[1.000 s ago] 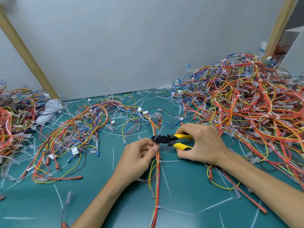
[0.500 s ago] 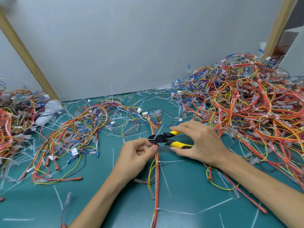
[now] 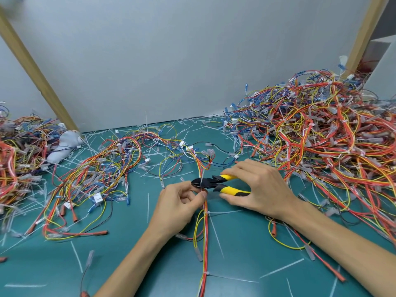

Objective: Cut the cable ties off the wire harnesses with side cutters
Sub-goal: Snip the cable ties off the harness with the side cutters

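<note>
A red, orange and yellow wire harness runs up the middle of the green mat from the near edge. My left hand pinches it where a white cable tie sticks up. My right hand grips the yellow handles of the side cutters. Their black jaws sit on that tie, just above my left fingertips. Two more white ties bind the harness nearer to me.
A tall heap of tied harnesses fills the right side. Looser harnesses lie left of centre, and another heap lies at the far left beside a grey cloth. Cut white tie strips litter the mat.
The cutters and my right hand have shifted slightly left, bringing the jaws onto the tie above my left fingertips. My right fingers have spread on the handles. My left hand keeps its pinch.
</note>
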